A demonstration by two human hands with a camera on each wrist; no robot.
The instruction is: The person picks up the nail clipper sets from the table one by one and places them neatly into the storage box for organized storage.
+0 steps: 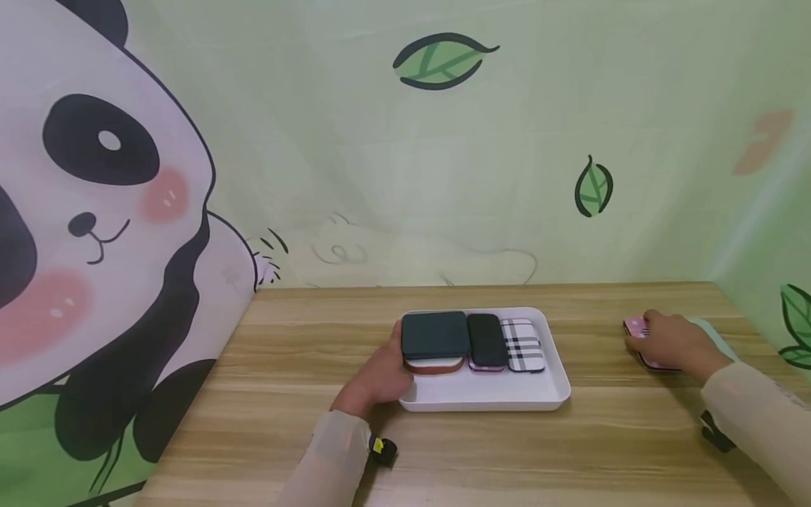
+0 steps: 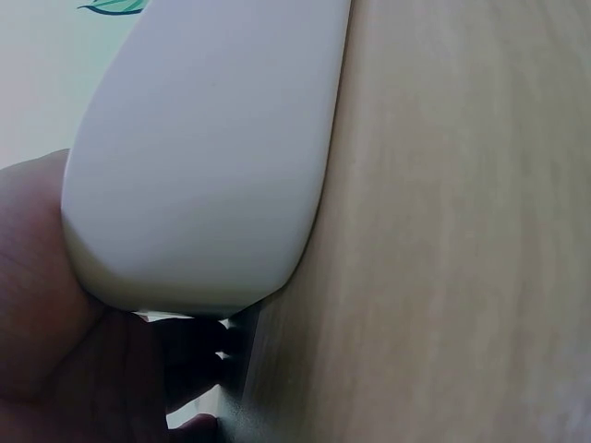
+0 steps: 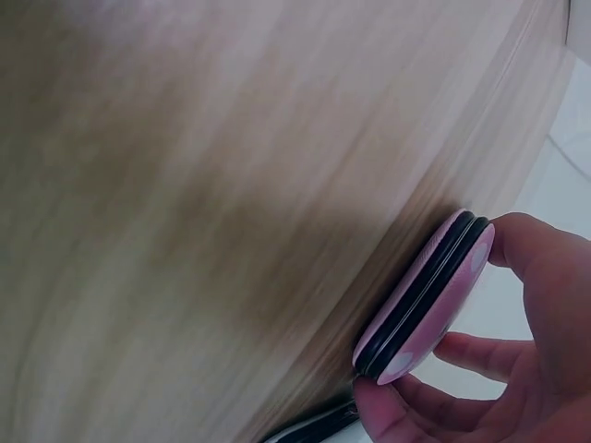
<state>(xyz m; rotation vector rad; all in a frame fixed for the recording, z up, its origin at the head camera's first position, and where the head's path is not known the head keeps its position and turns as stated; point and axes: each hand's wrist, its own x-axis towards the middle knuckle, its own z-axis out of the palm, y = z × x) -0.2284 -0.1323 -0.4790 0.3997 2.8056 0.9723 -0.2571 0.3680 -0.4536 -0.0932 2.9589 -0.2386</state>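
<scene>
My left hand [image 1: 380, 373] grips the left end of a white tray [image 1: 494, 401], its fingers along the outer wall. In the left wrist view the hand [image 2: 46, 295] lies against the tray's rounded corner [image 2: 203, 166]. At the right of the table my right hand [image 1: 674, 345] pinches a flat pink case [image 3: 425, 300] with white spots and black rims, thumb at one end and fingers at the other. A dark edge of another flat item [image 3: 319, 425] shows below it. Pale blue-green flat things [image 1: 716, 336] lie beside that hand, partly covered.
In the tray lie a dark square case [image 1: 435, 334] over a brown-edged one [image 1: 434, 366], a black case [image 1: 487, 339] over a pink one [image 1: 486, 367], and a plaid case [image 1: 522, 345]. A printed panda curtain [image 1: 317, 141] stands behind the wooden table [image 1: 304, 338].
</scene>
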